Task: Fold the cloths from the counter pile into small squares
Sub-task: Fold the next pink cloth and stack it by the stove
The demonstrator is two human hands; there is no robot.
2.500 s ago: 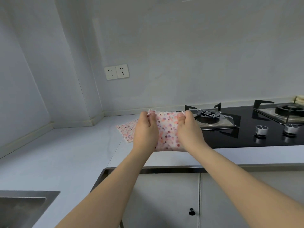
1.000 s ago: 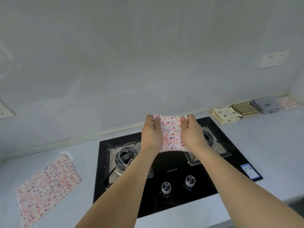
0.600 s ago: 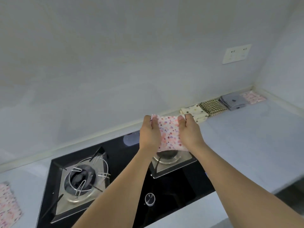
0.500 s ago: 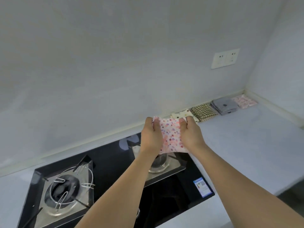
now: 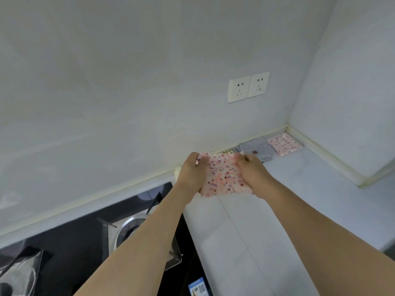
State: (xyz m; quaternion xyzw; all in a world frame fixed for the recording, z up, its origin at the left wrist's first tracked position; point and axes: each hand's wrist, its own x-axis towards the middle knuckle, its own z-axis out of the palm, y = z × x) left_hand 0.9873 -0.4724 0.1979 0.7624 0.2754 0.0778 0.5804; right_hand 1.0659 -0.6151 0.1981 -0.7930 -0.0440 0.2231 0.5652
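Observation:
A small folded pink cloth with coloured dots (image 5: 223,175) hangs in the air above the counter, just right of the stove. My left hand (image 5: 190,172) grips its left edge and my right hand (image 5: 252,171) grips its right edge. Behind the hands, along the wall, lies a row of folded cloths: a grey one (image 5: 255,149), a pink dotted one (image 5: 283,144) nearest the corner, and a checked one (image 5: 226,151) mostly hidden by the held cloth.
A black gas stove (image 5: 89,236) with a steel burner (image 5: 130,229) fills the lower left. The pale counter (image 5: 267,210) runs right to the wall corner. A double wall socket (image 5: 248,86) sits above the folded row.
The view has swung right, from the counter left of the stove, past the burners, to the right-hand counter. Both hands carried the folded pink cloth along, up to the row of folded cloths.

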